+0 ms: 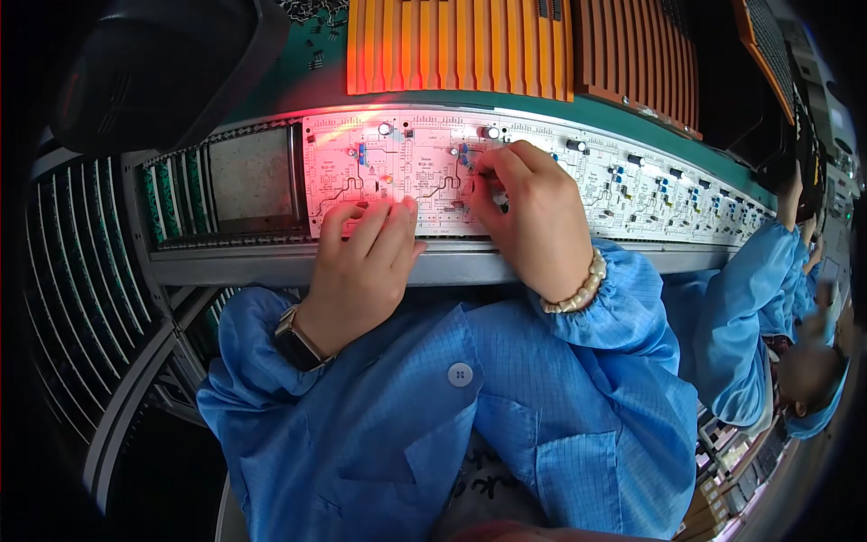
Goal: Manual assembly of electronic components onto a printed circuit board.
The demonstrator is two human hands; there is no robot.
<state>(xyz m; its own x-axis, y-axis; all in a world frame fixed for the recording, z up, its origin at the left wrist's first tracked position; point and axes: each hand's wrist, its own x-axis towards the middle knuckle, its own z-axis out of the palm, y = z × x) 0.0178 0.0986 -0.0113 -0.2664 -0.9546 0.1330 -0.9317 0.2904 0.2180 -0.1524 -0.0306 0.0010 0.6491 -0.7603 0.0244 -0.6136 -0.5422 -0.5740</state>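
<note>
A row of white circuit boards (pixel 433 188) runs along a metal rail in front of me, fitted with capacitors and small blue parts. My left hand (pixel 363 262) rests over the near edge of the leftmost boards. Its fingers are somewhat bent, their tips on the board, and I see nothing held. Above the second board, my right hand (pixel 537 212) has thumb and fingers drawn together beside a cluster of small blue components (pixel 464 155). Whatever is in that pinch is hidden by the fingers. Red light falls across the left boards.
Beyond the boards stand an orange slotted bin (pixel 461 50) and a brown one (pixel 637 59). Loose black parts (pixel 316 59) lie on the green surface. A dark machine housing (pixel 172 72) overhangs the upper left. Racked boards (pixel 86 271) stand left. A co-worker in blue (pixel 736 325) is at right.
</note>
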